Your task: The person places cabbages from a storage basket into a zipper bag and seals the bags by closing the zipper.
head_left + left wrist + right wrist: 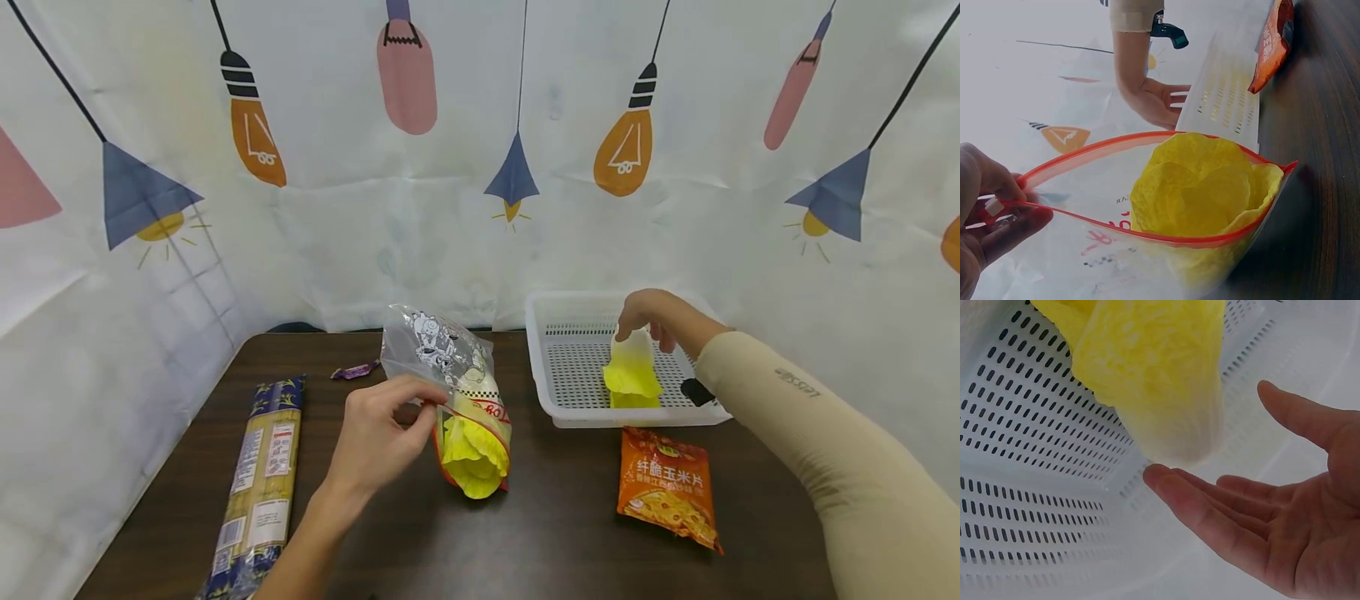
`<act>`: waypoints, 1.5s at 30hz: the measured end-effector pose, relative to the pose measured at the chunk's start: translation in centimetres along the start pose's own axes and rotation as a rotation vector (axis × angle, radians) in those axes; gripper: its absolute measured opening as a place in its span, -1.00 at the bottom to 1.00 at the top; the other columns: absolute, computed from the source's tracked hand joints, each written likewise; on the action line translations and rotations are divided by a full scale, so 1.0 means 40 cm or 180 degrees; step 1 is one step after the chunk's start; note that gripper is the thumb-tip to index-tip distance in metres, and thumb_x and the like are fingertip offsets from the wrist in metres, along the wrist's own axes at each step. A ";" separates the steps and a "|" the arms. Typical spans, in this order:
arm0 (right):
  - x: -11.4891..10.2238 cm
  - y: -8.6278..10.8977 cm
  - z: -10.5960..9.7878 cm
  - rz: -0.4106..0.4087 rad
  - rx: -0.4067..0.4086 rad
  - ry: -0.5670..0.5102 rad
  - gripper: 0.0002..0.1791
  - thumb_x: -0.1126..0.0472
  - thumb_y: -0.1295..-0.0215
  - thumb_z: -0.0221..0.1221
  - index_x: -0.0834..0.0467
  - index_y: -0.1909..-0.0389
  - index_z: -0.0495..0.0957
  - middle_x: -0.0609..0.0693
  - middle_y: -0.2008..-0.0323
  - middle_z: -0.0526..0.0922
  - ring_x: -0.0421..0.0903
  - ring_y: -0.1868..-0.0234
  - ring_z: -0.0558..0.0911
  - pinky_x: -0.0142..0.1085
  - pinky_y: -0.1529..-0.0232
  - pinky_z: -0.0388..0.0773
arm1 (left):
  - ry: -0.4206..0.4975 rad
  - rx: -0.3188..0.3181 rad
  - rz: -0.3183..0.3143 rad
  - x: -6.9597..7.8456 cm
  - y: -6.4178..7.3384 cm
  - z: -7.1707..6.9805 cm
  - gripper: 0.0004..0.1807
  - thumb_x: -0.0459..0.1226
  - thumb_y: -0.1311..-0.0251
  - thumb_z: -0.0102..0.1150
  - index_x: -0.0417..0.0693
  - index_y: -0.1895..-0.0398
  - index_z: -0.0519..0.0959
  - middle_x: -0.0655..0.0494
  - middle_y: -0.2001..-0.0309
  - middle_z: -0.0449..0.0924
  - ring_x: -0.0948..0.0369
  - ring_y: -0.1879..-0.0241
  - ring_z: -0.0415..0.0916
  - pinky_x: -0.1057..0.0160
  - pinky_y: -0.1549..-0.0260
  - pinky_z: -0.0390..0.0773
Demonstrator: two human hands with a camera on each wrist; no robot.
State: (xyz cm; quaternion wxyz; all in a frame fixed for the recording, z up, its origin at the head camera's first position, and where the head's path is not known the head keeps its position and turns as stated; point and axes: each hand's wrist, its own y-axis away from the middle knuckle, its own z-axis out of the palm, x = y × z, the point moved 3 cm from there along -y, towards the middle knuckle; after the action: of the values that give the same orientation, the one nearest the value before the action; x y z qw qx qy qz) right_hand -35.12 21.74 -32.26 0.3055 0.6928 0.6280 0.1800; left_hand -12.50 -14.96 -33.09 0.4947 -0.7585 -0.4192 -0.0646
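My left hand (386,425) pinches the top edge of a clear zip bag (429,346) with a red border, close to its white slider (994,206). The bag's mouth gapes, and a yellow, ruffled, thin-walled item (1191,194) shows inside it. Over a white perforated basket (550,400) is my right hand (654,315), its fingers extended and the thumb spread. Just beyond those fingertips, in the right wrist view, a wrinkled yellow item with a whitish rounded end (1147,369) is in the basket. The hand's palm is bare.
An orange snack packet (667,487) lies in front of the basket. On the left is a long pack of noodles (262,475) with blue ends. A small purple-wrapped sweet (355,370) lies behind my left hand. A printed curtain (450,217) hangs behind the table.
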 end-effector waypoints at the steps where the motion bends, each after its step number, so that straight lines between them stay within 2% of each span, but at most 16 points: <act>1: 0.002 -0.003 0.003 0.0011 -0.0032 -0.0009 -0.16 -0.04 -0.48 0.20 0.41 -0.52 0.15 0.61 -0.24 0.43 0.40 -0.11 0.69 0.06 -0.10 0.71 | 0.0001 0.0001 0.0002 0.000 0.000 0.000 -0.70 -0.56 -0.07 0.30 0.03 0.32 0.79 0.31 0.31 0.77 0.37 0.35 0.65 0.48 0.42 0.66; 11: 0.002 -0.006 0.037 0.0203 -0.0292 -0.0123 0.00 -0.11 -0.39 0.28 0.44 -0.53 0.07 0.68 -0.37 0.24 0.42 -0.04 0.71 0.04 -0.06 0.73 | -0.0074 -0.0025 -0.0037 -0.002 -0.001 0.001 -0.72 -0.55 -0.08 0.30 0.02 0.33 0.79 0.32 0.31 0.77 0.38 0.37 0.62 0.49 0.44 0.62; 15: 0.004 -0.010 0.050 0.0216 -0.0376 -0.0161 -0.01 -0.10 -0.38 0.29 0.41 -0.55 0.07 0.61 -0.50 0.05 0.45 -0.02 0.71 0.07 -0.08 0.71 | -0.0070 -0.0059 -0.0058 -0.004 0.000 0.001 -0.72 -0.55 -0.08 0.31 0.02 0.33 0.78 0.31 0.31 0.77 0.39 0.37 0.61 0.48 0.44 0.62; 18: 0.007 -0.018 0.065 0.0172 -0.0384 -0.0176 -0.04 -0.09 -0.37 0.30 0.36 -0.55 0.11 0.52 -0.55 -0.02 0.49 -0.11 0.65 0.11 -0.04 0.72 | -0.0062 -0.0088 -0.0082 -0.005 0.002 0.001 -0.75 -0.55 -0.09 0.32 -0.01 0.33 0.78 0.30 0.32 0.77 0.39 0.38 0.60 0.46 0.45 0.62; 22: 0.011 -0.034 0.086 0.0177 -0.0338 -0.0183 -0.09 -0.07 -0.35 0.34 0.32 -0.53 0.21 0.46 -0.55 0.07 0.53 -0.30 0.48 0.13 0.06 0.75 | -0.0054 -0.0128 -0.0128 -0.006 0.004 0.000 -0.76 -0.54 -0.09 0.33 -0.02 0.33 0.78 0.31 0.31 0.77 0.40 0.38 0.60 0.43 0.46 0.64; 24: 0.012 -0.040 0.094 0.0176 -0.0351 -0.0187 -0.13 -0.06 -0.36 0.33 0.32 -0.51 0.24 0.46 -0.53 0.12 0.53 -0.32 0.46 0.12 0.08 0.75 | -0.0052 -0.0140 -0.0134 -0.006 0.004 0.000 -0.76 -0.54 -0.10 0.33 -0.01 0.32 0.78 0.31 0.31 0.77 0.40 0.38 0.60 0.43 0.46 0.64; 31: 0.012 -0.049 0.091 0.0052 -0.0391 -0.0284 -0.25 0.08 -0.41 0.28 0.39 -0.45 0.29 0.51 -0.46 0.20 0.49 -0.15 0.62 0.09 0.14 0.77 | -0.0074 -0.0149 -0.0105 -0.005 0.000 0.000 -0.77 -0.53 -0.11 0.32 -0.02 0.34 0.78 0.29 0.33 0.76 0.39 0.38 0.59 0.40 0.50 0.62; 34: 0.014 -0.042 0.085 0.0005 -0.0408 -0.0327 -0.28 0.12 -0.42 0.23 0.42 -0.44 0.26 0.52 -0.42 0.24 0.48 -0.14 0.62 0.09 0.12 0.77 | -0.0086 -0.0150 -0.0113 -0.004 -0.003 0.000 -0.77 -0.53 -0.11 0.33 -0.01 0.33 0.78 0.29 0.33 0.77 0.39 0.39 0.60 0.35 0.49 0.65; 39: 0.016 -0.033 0.075 0.0068 -0.0361 -0.0417 -0.30 0.13 -0.39 0.20 0.41 -0.41 0.23 0.49 -0.35 0.31 0.48 -0.18 0.58 0.16 0.00 0.72 | -0.0099 -0.0174 -0.0141 -0.002 -0.005 -0.001 -0.77 -0.51 -0.12 0.33 0.01 0.33 0.78 0.29 0.31 0.77 0.39 0.39 0.59 0.28 0.48 0.68; 45: 0.025 -0.030 0.073 0.0042 -0.0382 -0.0589 -0.26 0.09 -0.39 0.20 0.42 -0.41 0.18 0.47 -0.28 0.38 0.45 -0.18 0.58 0.20 -0.08 0.68 | -0.0130 -0.0162 -0.0211 -0.001 0.000 -0.001 -0.76 -0.51 -0.12 0.33 0.04 0.33 0.78 0.29 0.32 0.77 0.39 0.39 0.59 0.28 0.50 0.68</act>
State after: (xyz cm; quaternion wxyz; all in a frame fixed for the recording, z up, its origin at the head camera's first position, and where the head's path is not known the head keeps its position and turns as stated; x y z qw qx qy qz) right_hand -34.03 22.19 -35.36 0.4019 0.6910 0.5806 0.1546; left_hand -12.52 -15.01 -33.10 0.4642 -0.7577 -0.4524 -0.0761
